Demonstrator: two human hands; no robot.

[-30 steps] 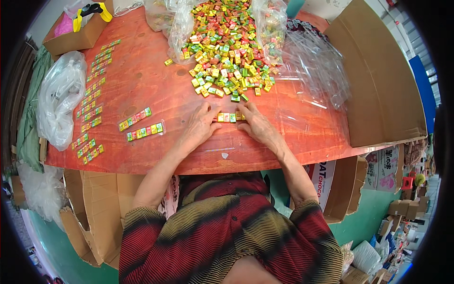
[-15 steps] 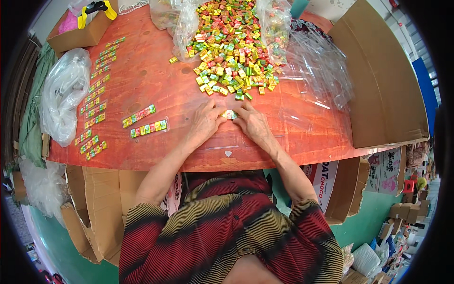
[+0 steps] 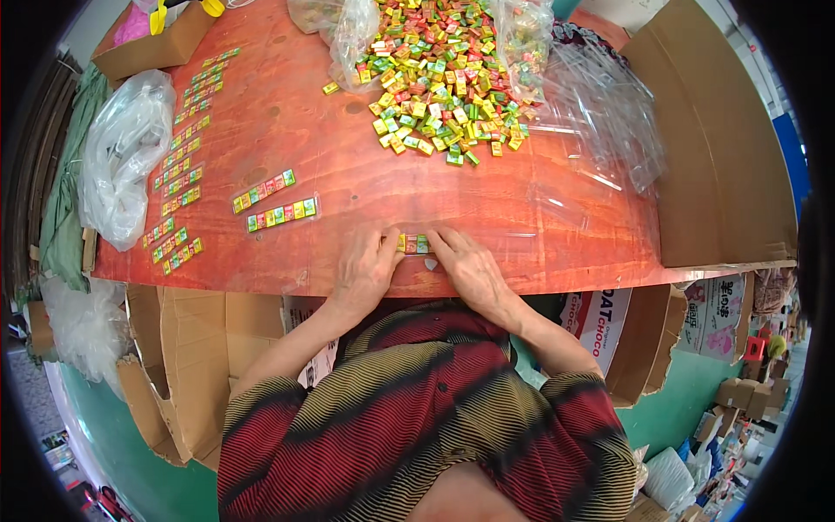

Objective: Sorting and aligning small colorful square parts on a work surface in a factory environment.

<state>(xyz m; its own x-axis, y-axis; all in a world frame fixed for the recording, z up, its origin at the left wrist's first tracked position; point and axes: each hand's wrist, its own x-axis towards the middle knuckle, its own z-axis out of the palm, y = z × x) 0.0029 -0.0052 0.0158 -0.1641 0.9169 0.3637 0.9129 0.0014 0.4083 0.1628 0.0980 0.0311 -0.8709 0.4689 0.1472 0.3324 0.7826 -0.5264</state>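
Note:
Close to the table's near edge, a short row of small coloured boxes [image 3: 412, 244] lies between my two hands. My left hand [image 3: 367, 264] grips the left end of the row, its fingers bent and pressed together. At the other end my right hand [image 3: 470, 266] holds the row with thumb and fingertips. The row's ends are hidden under my fingers. Beyond my hands spreads a large heap of loose small boxes [image 3: 448, 96] in yellow, green and red. To the left lie two finished-looking rows in clear sleeves [image 3: 283, 214].
More rows of boxes [image 3: 181, 187] line the left side of the red table [image 3: 287, 130]. A crumpled plastic bag [image 3: 126, 161] sits at the left edge. Clear plastic sleeves [image 3: 604, 122] pile up at the right, beside a tall cardboard box [image 3: 726, 148]. Open cartons [image 3: 196, 357] stand below the edge.
Both hands have come nearer to me with the row, away from the heap. More of the row's boxes show between my fingers. The whole view has shifted slightly.

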